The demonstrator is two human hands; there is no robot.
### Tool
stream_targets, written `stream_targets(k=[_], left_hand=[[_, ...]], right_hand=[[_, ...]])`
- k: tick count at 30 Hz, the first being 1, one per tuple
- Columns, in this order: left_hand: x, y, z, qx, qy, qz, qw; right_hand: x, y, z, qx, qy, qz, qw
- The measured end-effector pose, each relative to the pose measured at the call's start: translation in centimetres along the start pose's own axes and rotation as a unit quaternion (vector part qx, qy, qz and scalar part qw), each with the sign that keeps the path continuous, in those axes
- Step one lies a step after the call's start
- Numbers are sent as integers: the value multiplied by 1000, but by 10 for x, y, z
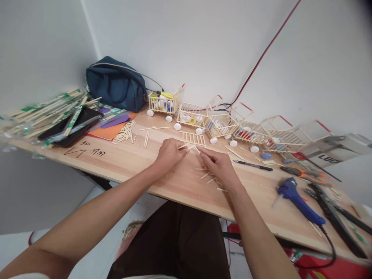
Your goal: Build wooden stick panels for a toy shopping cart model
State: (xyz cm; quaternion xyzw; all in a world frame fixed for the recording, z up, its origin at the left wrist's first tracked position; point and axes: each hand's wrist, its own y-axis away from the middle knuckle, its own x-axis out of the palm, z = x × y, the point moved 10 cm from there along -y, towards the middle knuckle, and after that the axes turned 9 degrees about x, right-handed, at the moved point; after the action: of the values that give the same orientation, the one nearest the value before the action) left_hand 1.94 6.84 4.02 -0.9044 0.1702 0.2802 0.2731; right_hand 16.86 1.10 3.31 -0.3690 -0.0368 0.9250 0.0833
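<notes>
The long pale wooden table (139, 159) runs from near left to far right in front of you, set against a white wall. At its far left corner sits a dark blue fabric bag (116, 87), and left of that lies a heap of paper-wrapped chopsticks with green print (49, 108). Along the far edge, from the bag towards the right, stands a row of small carts built of pale sticks with white round wheels (221, 124). At the near right lies a blue hot-glue gun with a black cord (299, 199). Your left hand (170, 155) and your right hand (219, 164) meet at the middle of the table, knuckles up, fingertips facing each other. Just beyond them a flat ladder-shaped panel of pale sticks (193, 138) lies on the wood, and a black pen (252, 165) lies just right of your right hand. Between your hands are the thin pale wooden sticks (187, 146): your left thumb and forefinger are pinched on them, and your right fingertips are drawn together on their right end, just above the tabletop. More short loose stick pieces (207, 175) lie scattered under and beside your right hand.
</notes>
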Motion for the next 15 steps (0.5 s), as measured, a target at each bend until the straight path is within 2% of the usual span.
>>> stream_targets(k=[9,15], left_hand=[[-3,0,0,2,2,-7,1000],[-4,0,0,-5,4,-8,1000]], right_hand=[[-4,-2,-1,-5,37,-29,999],[-10,-3,-4,9,8,-47,999]])
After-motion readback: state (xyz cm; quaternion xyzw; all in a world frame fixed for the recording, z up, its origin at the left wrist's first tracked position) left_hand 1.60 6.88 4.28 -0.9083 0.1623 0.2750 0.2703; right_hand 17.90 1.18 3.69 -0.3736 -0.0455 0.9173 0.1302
